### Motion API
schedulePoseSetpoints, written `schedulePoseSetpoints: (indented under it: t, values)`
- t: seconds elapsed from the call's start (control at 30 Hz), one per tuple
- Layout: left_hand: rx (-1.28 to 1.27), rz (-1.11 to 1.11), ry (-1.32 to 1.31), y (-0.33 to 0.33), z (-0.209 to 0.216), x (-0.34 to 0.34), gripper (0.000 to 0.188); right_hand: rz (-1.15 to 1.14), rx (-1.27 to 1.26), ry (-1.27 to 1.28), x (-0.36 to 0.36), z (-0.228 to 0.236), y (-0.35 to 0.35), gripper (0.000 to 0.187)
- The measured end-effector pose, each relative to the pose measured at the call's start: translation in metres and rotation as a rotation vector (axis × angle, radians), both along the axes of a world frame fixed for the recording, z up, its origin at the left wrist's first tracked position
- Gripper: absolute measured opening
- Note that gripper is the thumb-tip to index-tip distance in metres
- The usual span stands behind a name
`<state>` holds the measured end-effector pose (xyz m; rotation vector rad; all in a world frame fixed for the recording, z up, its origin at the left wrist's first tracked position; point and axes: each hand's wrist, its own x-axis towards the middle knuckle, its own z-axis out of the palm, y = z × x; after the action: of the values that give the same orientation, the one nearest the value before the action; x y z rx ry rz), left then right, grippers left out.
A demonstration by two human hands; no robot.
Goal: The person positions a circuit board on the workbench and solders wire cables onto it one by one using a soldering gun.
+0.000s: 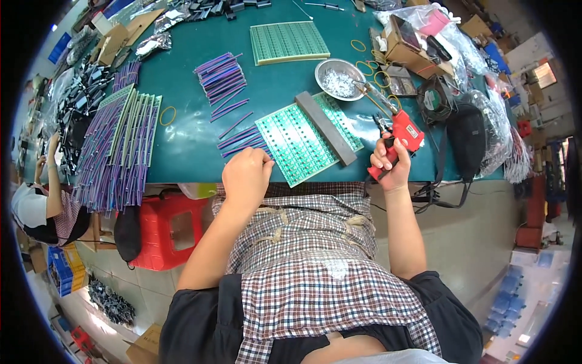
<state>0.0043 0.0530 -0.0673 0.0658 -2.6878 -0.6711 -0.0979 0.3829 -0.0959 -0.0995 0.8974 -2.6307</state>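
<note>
My right hand [391, 162] is wrapped round the red handle of a soldering gun [407, 132]. Its metal tip points up and left, toward a metal bowl [341, 62] with whitish, shiny bits in it. Near the table's front edge, my left hand [247, 176] is closed, with its fingertips at the left edge of a green circuit board panel [282, 148]; whatever they hold is hidden. A dark grey bar [326, 128] lies across the panel. Several purple-blue wires [242, 139] lie just beyond my left hand, with their ends at the panel.
A bundle of purple wires [221, 76] and a stack of green panels [290, 41] lie farther back. Wired boards [121, 139] pile up at left, beside black parts. At right are a small fan [433, 100], a cardboard box [405, 45] and a black bag [465, 142]. A red stool [167, 233] stands below.
</note>
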Motion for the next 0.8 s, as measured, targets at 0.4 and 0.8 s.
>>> schedulePoseSetpoints:
  t: [0.4,0.8]
  values:
    - [-0.069,-0.042,0.120,0.007,-0.007,-0.012,0.022,0.029,-0.051,-0.029,-0.032,-0.068,0.006,0.031]
    - [1.186,-0.664,0.431,0.039,0.183,0.058,0.023,0.042,-0.045,0.001,-0.034,-0.062,0.010,0.030]
